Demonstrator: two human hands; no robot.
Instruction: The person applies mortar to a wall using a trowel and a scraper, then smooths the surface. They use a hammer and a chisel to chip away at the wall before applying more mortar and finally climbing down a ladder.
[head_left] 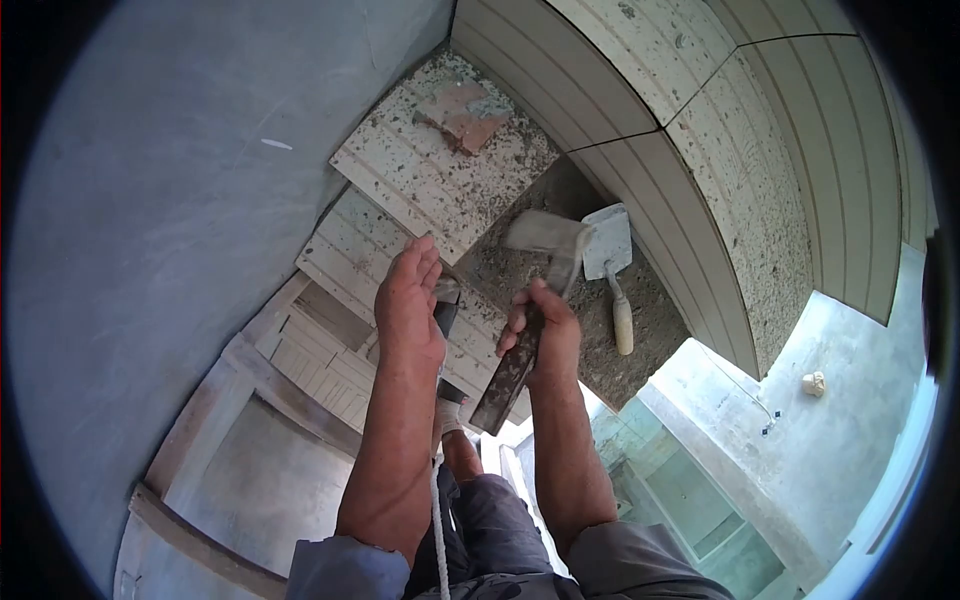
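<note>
My right hand (548, 330) grips the dark, speckled handle of an adze-like hand tool (510, 375). Its flat blade, set crosswise at the far end, is smeared by motion over the bare mortar. Held up to the left, my left hand (408, 305) has its fingers extended close together and slightly bent, with nothing in them. Just right of the tool's head, a trowel (608, 240) with a pale handle lies on the rough mortar bed (640, 365). Beyond my hands is a grooved, mortar-spattered tile (400, 165), with a broken reddish piece (470, 118) on it.
Tiled steps (755, 180) curve upward on the right, their treads spattered with mortar. A smooth grey wall (190, 200) bounds the left side. Lower steps (310, 355) descend near my feet. A small pale object (813, 383) lies on the floor at right.
</note>
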